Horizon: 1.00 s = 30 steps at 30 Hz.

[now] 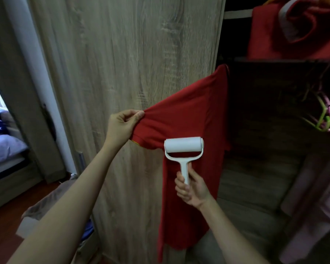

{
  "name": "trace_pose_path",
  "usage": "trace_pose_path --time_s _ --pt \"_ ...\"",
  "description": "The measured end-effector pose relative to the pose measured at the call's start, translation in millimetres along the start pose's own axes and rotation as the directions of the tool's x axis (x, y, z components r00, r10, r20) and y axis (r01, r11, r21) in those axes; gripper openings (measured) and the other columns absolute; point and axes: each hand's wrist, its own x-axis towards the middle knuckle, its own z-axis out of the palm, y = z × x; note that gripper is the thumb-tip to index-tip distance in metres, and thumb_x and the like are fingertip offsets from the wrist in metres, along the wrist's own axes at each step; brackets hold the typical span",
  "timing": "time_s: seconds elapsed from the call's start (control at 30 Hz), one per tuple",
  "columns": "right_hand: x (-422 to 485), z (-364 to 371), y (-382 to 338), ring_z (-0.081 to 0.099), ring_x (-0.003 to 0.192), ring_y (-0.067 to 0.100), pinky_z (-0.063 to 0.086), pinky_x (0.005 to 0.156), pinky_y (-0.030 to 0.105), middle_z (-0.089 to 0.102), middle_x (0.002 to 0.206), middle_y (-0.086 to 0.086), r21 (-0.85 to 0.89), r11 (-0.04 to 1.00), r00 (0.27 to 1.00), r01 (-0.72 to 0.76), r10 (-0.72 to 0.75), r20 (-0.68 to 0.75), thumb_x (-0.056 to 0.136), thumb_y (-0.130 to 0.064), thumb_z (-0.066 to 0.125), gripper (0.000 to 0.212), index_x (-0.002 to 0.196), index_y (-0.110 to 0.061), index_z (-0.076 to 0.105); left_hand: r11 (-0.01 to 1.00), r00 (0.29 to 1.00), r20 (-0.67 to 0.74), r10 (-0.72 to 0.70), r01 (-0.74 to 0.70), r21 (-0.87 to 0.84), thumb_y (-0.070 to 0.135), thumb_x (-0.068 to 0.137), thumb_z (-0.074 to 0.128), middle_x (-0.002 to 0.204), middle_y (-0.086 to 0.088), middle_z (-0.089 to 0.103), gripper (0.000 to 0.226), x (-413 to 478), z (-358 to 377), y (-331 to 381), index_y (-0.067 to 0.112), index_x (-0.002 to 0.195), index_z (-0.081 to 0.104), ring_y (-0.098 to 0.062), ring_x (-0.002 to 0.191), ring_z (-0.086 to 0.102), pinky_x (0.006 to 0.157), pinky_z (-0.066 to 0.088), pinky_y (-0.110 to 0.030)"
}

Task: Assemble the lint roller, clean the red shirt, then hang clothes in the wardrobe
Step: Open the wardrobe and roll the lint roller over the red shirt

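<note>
A red shirt (191,115) hangs from the edge of the wooden wardrobe door (122,63). My left hand (122,124) pinches the end of its sleeve and stretches it out to the left. A white lint roller (183,145) lies with its drum against the shirt just under the sleeve. My right hand (191,187) grips the roller's handle from below.
The open wardrobe (274,130) on the right is dark inside, with more red cloth (293,29) on an upper shelf, green and pink hangers (326,117) and pale garments (316,206) lower right. A bed (2,145) shows through the doorway on the left.
</note>
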Motion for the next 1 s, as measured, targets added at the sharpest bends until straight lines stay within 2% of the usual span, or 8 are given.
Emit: trace_pose_path --time_s 0.2,0.43,0.57,0.67,0.73,0.87,1.0 --pt "36.0 49.3 -70.4 0.036 0.029 0.004 0.019 0.029 0.016 0.041 0.042 -0.005 -0.091 0.989 0.990 0.118 -0.109 0.092 0.079 -0.059 0.060 0.048 0.064 -0.014 0.053 0.999 1.000 -0.014 0.025 -0.024 0.044 0.016 0.087 0.069 0.069 0.028 0.068 0.005 3.4 2.3 1.2 0.013 0.091 0.072 0.011 0.067 0.060 0.069 0.050 -0.012" --pt "-10.2 2.9 -4.6 0.035 0.030 0.005 0.023 0.028 0.015 0.037 0.043 -0.004 0.018 1.000 0.999 -0.025 0.024 0.040 0.079 -0.057 0.064 0.048 0.065 -0.013 0.054 0.994 0.998 -0.016 0.065 -0.064 0.088 0.013 0.089 0.067 0.070 0.035 0.066 0.009 1.9 3.0 2.0 0.009 0.094 0.072 0.014 0.069 0.061 0.070 0.047 -0.006" --pt "-0.4 30.4 -57.4 0.024 0.033 0.008 0.027 0.030 0.016 0.026 0.047 -0.001 -0.025 0.999 0.989 0.024 -0.021 0.145 0.085 -0.055 0.056 0.046 0.067 -0.013 0.052 0.990 0.996 -0.011 0.086 -0.084 0.116 0.011 0.089 0.066 0.068 0.038 0.063 0.008 1.7 3.8 4.0 0.007 0.095 0.071 0.018 0.067 0.059 0.068 0.044 -0.003" --pt "11.4 37.3 -92.3 0.024 0.033 0.009 0.028 0.031 0.017 0.028 0.048 -0.001 -0.020 0.997 0.969 0.077 -0.070 0.236 0.088 -0.055 0.051 0.047 0.069 -0.012 0.051 0.986 0.995 -0.016 0.099 -0.096 0.135 0.014 0.089 0.067 0.069 0.039 0.063 0.010 2.2 2.3 5.6 0.007 0.095 0.072 0.018 0.069 0.059 0.069 0.044 -0.004" --pt "6.6 22.7 -83.6 0.027 0.034 0.010 0.030 0.032 0.018 0.030 0.050 0.000 0.018 0.999 0.959 0.032 -0.036 0.280 0.090 -0.055 0.047 0.048 0.071 -0.011 0.051 0.984 0.995 -0.020 0.101 -0.097 0.149 0.015 0.089 0.067 0.070 0.039 0.063 0.010 2.7 2.4 7.0 0.009 0.094 0.072 0.017 0.069 0.059 0.069 0.044 -0.004" --pt "-22.2 -14.5 -43.3 0.020 0.035 0.008 0.019 0.035 0.019 0.035 0.054 0.001 0.154 0.983 0.918 -0.096 0.028 0.395 0.096 -0.051 0.038 0.050 0.079 -0.008 0.055 0.981 0.994 -0.041 0.098 -0.089 0.172 0.017 0.088 0.068 0.068 0.037 0.064 0.004 1.3 2.9 7.6 0.016 0.090 0.071 0.016 0.067 0.059 0.068 0.046 -0.005" --pt "-19.2 -10.5 -89.9 0.018 0.032 0.007 0.014 0.034 0.021 0.022 0.047 -0.002 0.186 0.982 0.902 -0.035 -0.049 0.429 0.095 -0.049 0.042 0.048 0.077 -0.006 0.054 0.976 0.995 -0.055 0.078 -0.065 0.206 0.019 0.088 0.069 0.068 0.037 0.064 0.010 1.3 5.1 12.1 0.028 0.084 0.070 0.016 0.066 0.058 0.067 0.046 -0.005"
